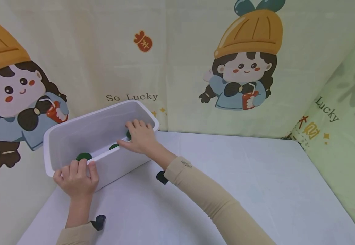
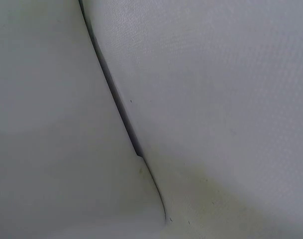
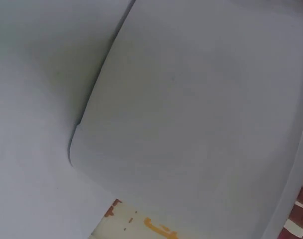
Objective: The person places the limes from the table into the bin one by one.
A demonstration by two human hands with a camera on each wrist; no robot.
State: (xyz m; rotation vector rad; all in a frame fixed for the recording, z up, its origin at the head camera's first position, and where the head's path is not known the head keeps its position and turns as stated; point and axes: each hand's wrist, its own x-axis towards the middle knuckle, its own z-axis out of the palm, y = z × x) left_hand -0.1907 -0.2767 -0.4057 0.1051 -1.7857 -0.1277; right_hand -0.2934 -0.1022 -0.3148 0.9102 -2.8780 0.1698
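Note:
A long white plastic bin [image 1: 116, 161] stands at a slant on the left part of the table, against the backdrop. My left hand [image 1: 78, 180] holds its front rim near the left end, fingers hooked over the edge. Toward the right end, my right hand [image 1: 140, 137] grips the same rim with its fingers reaching inside. Several green rounded things [image 1: 84, 156] show in the bin, mostly hidden by the front wall and the hands. The bin's outer wall fills much of the left wrist view [image 2: 66, 99] and the right wrist view [image 3: 191, 114]; neither shows fingers.
A white-covered table [image 1: 241, 170] reaches to the right and toward me. Behind it hangs a pale backdrop cloth [image 1: 183, 68] with cartoon figures, close to the bin's back. Another printed cloth [image 1: 342, 163] borders the table's right side.

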